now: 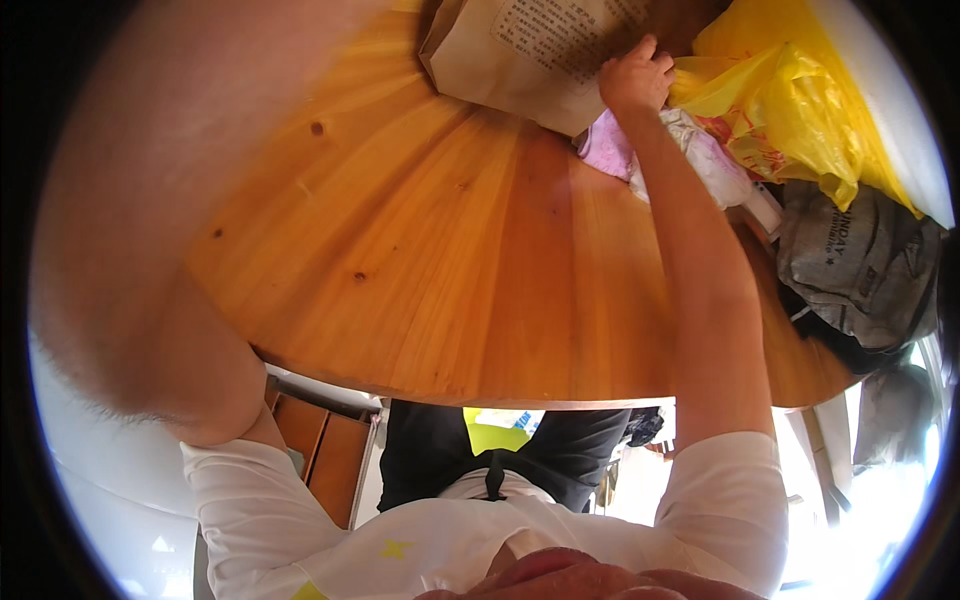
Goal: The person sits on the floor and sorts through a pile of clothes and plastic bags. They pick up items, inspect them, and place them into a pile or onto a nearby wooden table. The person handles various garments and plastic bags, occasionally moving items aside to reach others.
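My right hand (637, 75) reaches far across the round wooden table (420, 247), at the right side of a brown paper bag (517, 67) that bears printed writing. Its fingers are partly curled; whether they grip the bag cannot be made out. Right of the hand lies a crumpled yellow plastic bag (810, 112). A pink cloth-like item (607, 146) and a white-and-pink plastic package (697, 154) lie beside and below my wrist. My left arm (172, 225) is raised close to the camera, blurred, and its hand is out of view.
A grey fabric bag (847, 262) with writing sits at the table's right edge. Next to the plastic package is a narrow white object (763, 210). Below the table edge are my black trousers (427, 450), a yellow-green object (491, 435) and, lower left, orange-brown furniture (330, 465).
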The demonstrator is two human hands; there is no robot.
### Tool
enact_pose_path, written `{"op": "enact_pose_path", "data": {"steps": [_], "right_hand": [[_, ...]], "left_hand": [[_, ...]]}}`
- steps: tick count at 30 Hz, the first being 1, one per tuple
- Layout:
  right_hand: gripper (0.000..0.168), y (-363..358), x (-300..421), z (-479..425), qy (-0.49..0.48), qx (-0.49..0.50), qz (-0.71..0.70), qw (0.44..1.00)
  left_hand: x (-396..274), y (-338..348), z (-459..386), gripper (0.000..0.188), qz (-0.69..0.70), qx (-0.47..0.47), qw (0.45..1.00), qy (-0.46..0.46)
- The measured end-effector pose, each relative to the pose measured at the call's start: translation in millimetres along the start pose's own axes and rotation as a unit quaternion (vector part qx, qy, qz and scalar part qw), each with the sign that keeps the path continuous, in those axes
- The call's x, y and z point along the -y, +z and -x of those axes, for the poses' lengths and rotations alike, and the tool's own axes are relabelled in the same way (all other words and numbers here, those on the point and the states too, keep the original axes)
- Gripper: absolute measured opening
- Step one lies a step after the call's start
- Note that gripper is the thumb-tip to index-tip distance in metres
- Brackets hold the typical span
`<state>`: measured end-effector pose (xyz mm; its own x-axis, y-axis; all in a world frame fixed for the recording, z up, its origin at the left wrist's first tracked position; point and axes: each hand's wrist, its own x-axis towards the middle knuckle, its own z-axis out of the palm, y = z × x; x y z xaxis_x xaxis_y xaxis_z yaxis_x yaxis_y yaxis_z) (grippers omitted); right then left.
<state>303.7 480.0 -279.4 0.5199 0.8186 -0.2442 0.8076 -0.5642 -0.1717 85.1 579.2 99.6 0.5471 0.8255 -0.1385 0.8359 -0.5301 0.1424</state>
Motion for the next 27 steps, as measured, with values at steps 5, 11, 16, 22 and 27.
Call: {"op": "enact_pose_path", "data": {"steps": [5,11,16,22,27], "right_hand": [[0.066,-72.3,77.7,48.3,-0.292,-0.045,-0.066,0.953],[0.069,17.7,85.4,25.5,-0.346,0.050,0.003,0.937],[0.075,70.7,63.2,15.0,-0.290,0.295,0.170,0.894],[0.064,28.8,48.7,28.7,-0.384,0.209,0.155,0.886],[0.061,6.6,29.3,66.3,-0.315,0.404,0.163,0.843]], "left_hand": [[6.7,-14.1,10.7,0.064,0.008,0.022,1.000,-0.004],[14.6,-9.2,5.1,0.063,0.015,0.042,0.998,0.045],[15.9,-10.1,5.0,0.061,0.008,0.058,0.998,0.039],[16.6,-15.4,4.9,0.060,-0.002,0.073,0.996,0.046],[33.2,-3.0,-0.9,0.059,-0.002,0.089,0.992,0.092]]}}
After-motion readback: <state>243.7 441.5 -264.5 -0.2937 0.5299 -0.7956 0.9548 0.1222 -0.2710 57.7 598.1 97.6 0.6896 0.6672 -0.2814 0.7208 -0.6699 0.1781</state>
